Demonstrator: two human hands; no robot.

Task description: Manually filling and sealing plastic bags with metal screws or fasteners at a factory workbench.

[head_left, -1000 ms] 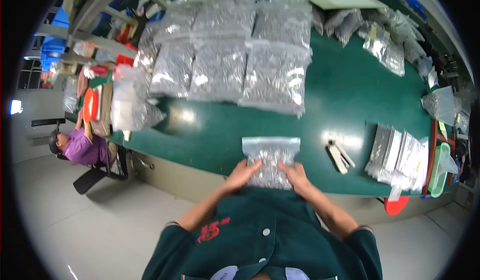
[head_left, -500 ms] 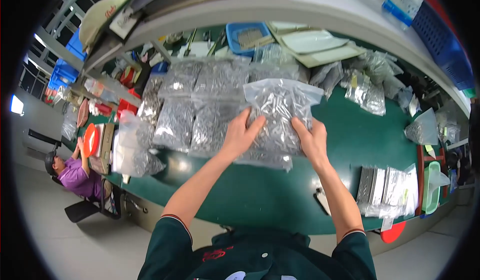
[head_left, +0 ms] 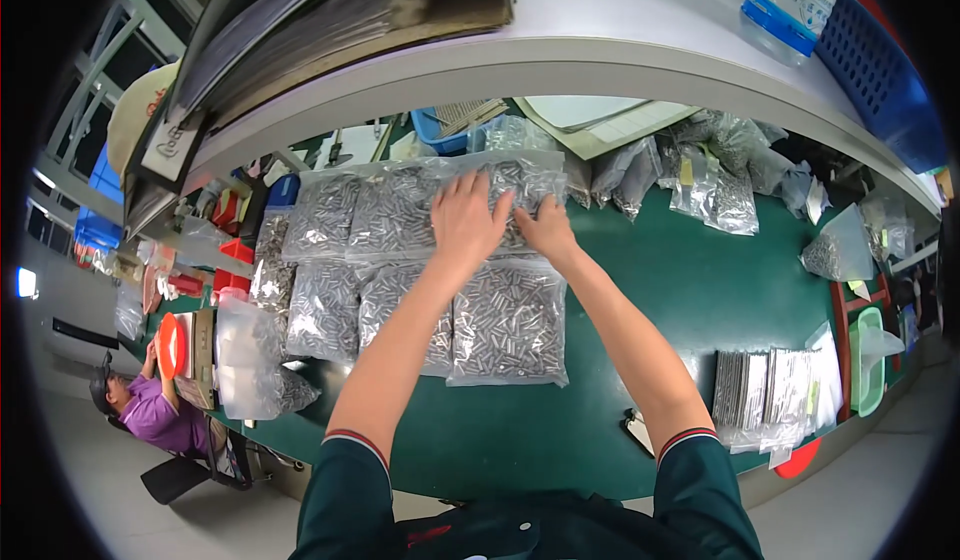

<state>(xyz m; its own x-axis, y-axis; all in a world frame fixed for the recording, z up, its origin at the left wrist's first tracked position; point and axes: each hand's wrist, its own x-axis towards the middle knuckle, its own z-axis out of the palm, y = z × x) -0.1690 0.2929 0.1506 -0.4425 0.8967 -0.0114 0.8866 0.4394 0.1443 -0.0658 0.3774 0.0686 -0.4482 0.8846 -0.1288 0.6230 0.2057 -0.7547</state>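
Clear plastic bags full of small metal cylinders lie flat in two rows on the green table. My left hand (head_left: pixel 467 222) rests with fingers spread on the back row, where the middle bag (head_left: pixel 393 212) meets the right bag (head_left: pixel 520 178). On the near right part of that right bag lies my right hand (head_left: pixel 549 232), thumb and fingers apart, pressing the plastic. Just below my hands is the front right bag (head_left: pixel 508 322), fully in view. A front middle bag (head_left: pixel 402 300) is partly covered by my left forearm, and a front left bag (head_left: pixel 323 310) sits beside it.
A shelf (head_left: pixel 600 65) with binders and a bottle (head_left: pixel 793 5) overhangs the back. Stacked metal strips (head_left: pixel 765 390) in plastic lie at right, near a phone-like object (head_left: pixel 638 430). Loose bags (head_left: pixel 735 200) sit at back right. A person in purple (head_left: pixel 165 415) sits at far left.
The bag I held up between both hands is now down in the back row. My hands have moved away from me and opened onto it. The view has shifted.
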